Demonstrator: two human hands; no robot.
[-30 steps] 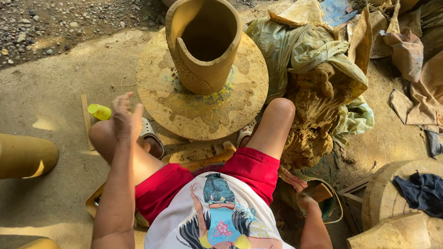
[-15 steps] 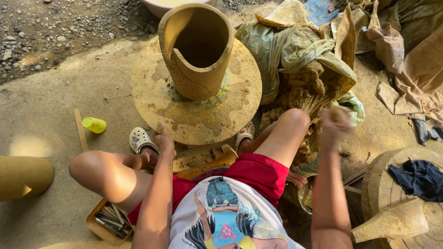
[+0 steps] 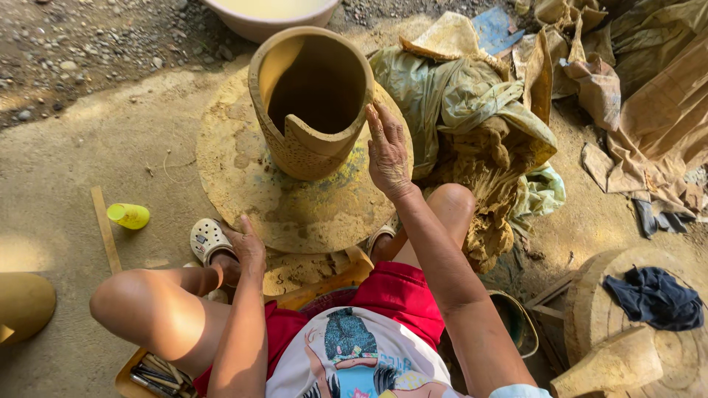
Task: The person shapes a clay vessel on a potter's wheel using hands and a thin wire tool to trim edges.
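I see the ground (image 3: 88,162), bare packed earth with gravel at its far edge. On it lies a round turning board (image 3: 243,184), clay-smeared, and on the board stands the unfired clay pot (image 3: 313,103), upright, its rim cut away in a notch on the near side. Crumpled clay-stained sheets (image 3: 472,110) lie heaped just right of the board. My right hand (image 3: 387,151) rests flat against the pot's right wall, fingers stretched out and together, gripping nothing. My left hand (image 3: 247,247) lies on the board's near edge, fingers loosely spread, holding nothing, just beside a pale sandal (image 3: 209,239). A thin wooden stick (image 3: 105,228) and a small yellow cup (image 3: 129,215) lie well left of the board.
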